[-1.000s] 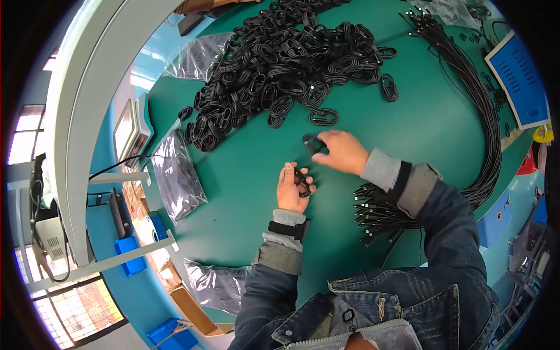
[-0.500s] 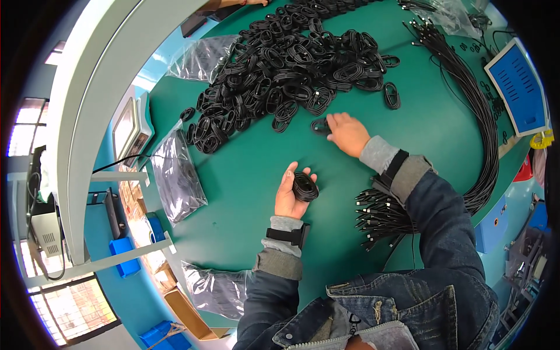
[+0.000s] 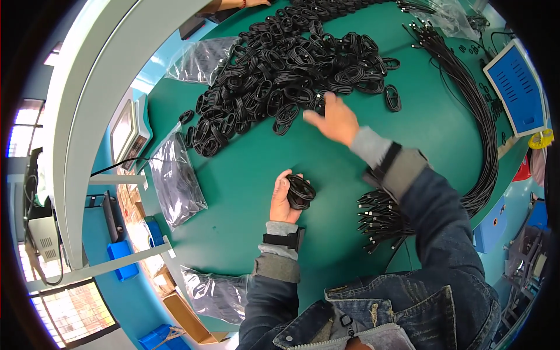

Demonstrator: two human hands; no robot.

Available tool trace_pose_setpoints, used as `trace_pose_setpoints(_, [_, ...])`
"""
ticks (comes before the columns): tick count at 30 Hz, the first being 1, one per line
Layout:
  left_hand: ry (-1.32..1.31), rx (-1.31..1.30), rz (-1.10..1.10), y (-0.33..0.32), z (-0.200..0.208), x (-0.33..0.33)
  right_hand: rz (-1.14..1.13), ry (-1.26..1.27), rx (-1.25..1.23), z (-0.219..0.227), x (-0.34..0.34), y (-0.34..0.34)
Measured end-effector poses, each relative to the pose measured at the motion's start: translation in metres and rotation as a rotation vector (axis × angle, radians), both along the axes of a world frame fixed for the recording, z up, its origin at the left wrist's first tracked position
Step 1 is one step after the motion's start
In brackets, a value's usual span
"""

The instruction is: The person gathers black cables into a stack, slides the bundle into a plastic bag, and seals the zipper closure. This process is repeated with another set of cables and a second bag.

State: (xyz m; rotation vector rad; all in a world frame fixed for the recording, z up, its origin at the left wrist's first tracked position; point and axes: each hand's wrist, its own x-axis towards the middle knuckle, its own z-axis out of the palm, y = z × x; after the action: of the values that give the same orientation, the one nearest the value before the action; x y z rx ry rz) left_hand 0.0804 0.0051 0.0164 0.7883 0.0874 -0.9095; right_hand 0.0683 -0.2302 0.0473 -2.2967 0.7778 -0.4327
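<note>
While the left hand [image 3: 281, 201] stays low over the green surface [image 3: 233, 198], its grip is curled round a black coiled cable [image 3: 301, 191], maybe more than one; can't count. Held coil now sits tilted, thumb side up, vs. flatter across the palm half a second ago. Beside it, to the right, loose plug ends [image 3: 379, 219] of a long cable bundle [image 3: 484, 140] lie partly under the right forearm, basically unchanged.

Further out, main change: right hand [image 3: 339, 121] has gone up and away from the left, reaching the near edge of the coil pile [image 3: 274, 76]. Its grip looks released, thumb and fingers spread; contact with a coil there can't be told. Coil seen at its fingertips half a second ago no longer shows at that spot; may be hidden by the hand or in with the pile. Judgement: right hand is probably done with that coil; the left one's is still in hand, apart from the pile.

Right of the pile, a single coil [image 3: 392, 98] lies alone, same as before. At the far edge, another person's hand [image 3: 254, 3] is just in view.
</note>
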Motion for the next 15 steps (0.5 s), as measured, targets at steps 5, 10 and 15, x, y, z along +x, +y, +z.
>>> trace_pose_setpoints(5, [0.061, -0.042, -0.023, 0.005, 0.013, -0.005, -0.182, 0.217, -0.086, -0.015, 0.034, -0.008])
trace_pose_setpoints(10, [0.016, -0.038, 0.033, 0.016, 0.003, 0.011, 0.165, 0.083, 0.090, -0.004, 0.001, 0.009])
trace_pose_setpoints(15, [-0.099, -0.017, -0.015, 0.021, 0.003, 0.006, 0.730, -0.043, 0.392, 0.022, -0.050, 0.090])
